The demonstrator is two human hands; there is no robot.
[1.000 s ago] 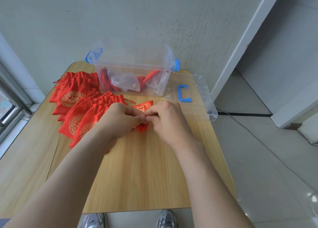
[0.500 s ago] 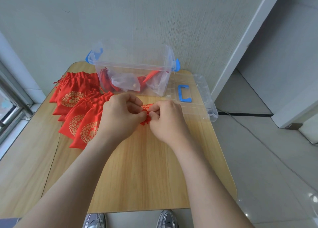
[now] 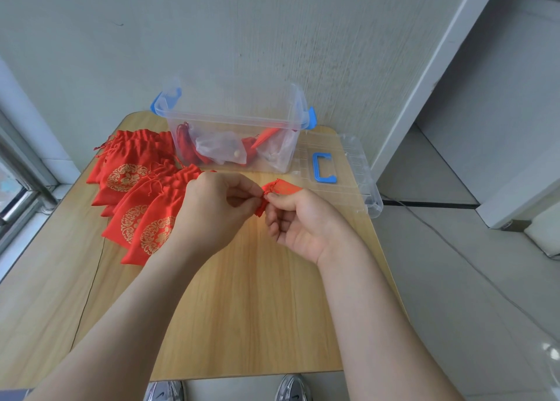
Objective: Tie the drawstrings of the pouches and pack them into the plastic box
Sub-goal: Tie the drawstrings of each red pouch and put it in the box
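Both hands hold one small red pouch (image 3: 280, 188) just above the wooden table (image 3: 242, 309). My left hand (image 3: 215, 210) pinches its gathered neck from the left. My right hand (image 3: 306, 222), palm turned up, pinches the same neck from the right, and most of the pouch is hidden behind its fingers. The clear plastic box (image 3: 233, 119) with blue latches stands open at the table's back and holds red pouches and clear bags. A pile of several flat red pouches (image 3: 136, 194) with gold round patterns lies to the left.
The box's clear lid (image 3: 351, 170) with a blue handle lies at the table's back right corner, overhanging the edge. A wall is right behind the box. A window frame (image 3: 18, 188) is at the far left. My shoes show below the table's front edge.
The hands have lifted the pouch off the table and moved it back and to the right. My right hand has turned palm up.
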